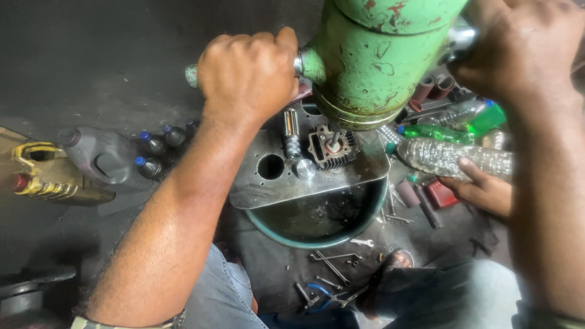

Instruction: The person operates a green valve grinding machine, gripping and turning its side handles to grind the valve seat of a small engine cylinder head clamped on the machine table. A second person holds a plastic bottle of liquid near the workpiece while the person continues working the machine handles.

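- The green press body hangs close over the finned cylinder, leaving a narrow gap.
- Bottles and another person's hand crowd the right side.
- The basin seems open in front.

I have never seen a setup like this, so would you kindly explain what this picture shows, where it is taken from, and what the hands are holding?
The picture comes from a camera on the person's head, looking down. Both hands grip the side handles of a chipped green metal machine body: the left hand is closed on one handle, the right hand on the other. Below sits a small finned metal engine part on a grey metal plate, laid over a round basin of dark liquid. Another person's hand touches a clear plastic bottle. Loose metal tools lie on the floor.
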